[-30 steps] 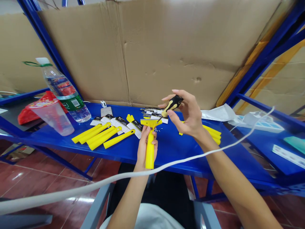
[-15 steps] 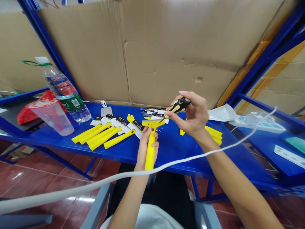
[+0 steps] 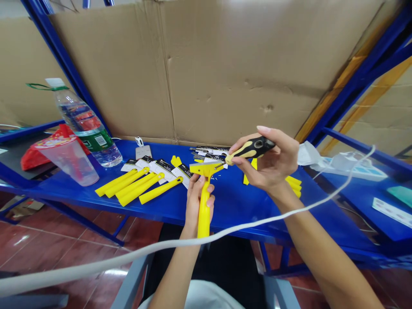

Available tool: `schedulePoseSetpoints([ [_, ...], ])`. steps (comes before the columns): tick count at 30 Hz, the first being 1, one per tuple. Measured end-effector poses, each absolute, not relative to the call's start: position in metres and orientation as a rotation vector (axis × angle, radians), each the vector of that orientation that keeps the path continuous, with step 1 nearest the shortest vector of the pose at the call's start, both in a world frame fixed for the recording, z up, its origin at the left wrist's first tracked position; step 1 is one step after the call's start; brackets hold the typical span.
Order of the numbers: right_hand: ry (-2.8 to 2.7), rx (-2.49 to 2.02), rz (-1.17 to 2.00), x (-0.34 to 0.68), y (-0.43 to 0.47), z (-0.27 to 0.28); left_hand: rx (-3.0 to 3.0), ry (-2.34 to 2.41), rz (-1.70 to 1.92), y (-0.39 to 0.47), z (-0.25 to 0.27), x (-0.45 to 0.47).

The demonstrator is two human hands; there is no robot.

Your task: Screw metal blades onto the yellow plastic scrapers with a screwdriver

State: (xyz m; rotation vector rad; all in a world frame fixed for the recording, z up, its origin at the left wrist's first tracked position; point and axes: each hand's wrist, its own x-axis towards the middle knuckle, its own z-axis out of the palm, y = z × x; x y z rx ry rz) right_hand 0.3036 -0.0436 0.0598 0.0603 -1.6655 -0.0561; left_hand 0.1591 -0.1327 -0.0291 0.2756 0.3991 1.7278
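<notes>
My left hand [image 3: 198,199] is wrapped round the handle of a yellow scraper [image 3: 204,214], whose wide head with a metal blade points away from me. In my right hand [image 3: 273,159] is a black and cream screwdriver [image 3: 251,149], gripped between thumb and fingers. Its shaft reaches left to the right side of the scraper head, and the tip seems to touch it there. Tiny light pieces, perhaps screws, lie on the table just behind the scraper. Several yellow handles [image 3: 140,189] lie to the left, beside black and white cards [image 3: 161,168].
On the blue table [image 3: 238,206] stand a water bottle [image 3: 93,128] and a plastic cup [image 3: 69,161] at left. More cards [image 3: 212,150] lie at the back. Yellow pieces [image 3: 293,185] sit behind my right wrist. A white cable [image 3: 257,225] crosses the view in front of my forearms.
My right hand has shifted right and tilted the screwdriver flatter, its tip staying at the scraper head. The scraper, in my left hand, has moved slightly.
</notes>
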Motion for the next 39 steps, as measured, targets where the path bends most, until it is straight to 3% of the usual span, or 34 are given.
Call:
schedulePoseSetpoints([
  [17, -1.718, 0.046, -0.054, 0.312, -0.062, 0.064, 0.349, 0.379, 1.739, -0.133, -0.037, 0.16],
  [24, -1.814, -0.054, 0.157, 0.303, -0.064, 0.059, 0.273, 0.45, 1.753, -0.131, -0.031, 0.159],
  [33, -1.722, -0.119, -0.112, 0.295, -0.04, 0.063, 0.218, 0.422, 1.732, -0.129, -0.029, 0.156],
  [39, -1.797, -0.148, 0.299, 0.295, -0.038, 0.051, 0.202, 0.417, 1.741, -0.129, -0.029, 0.155],
])
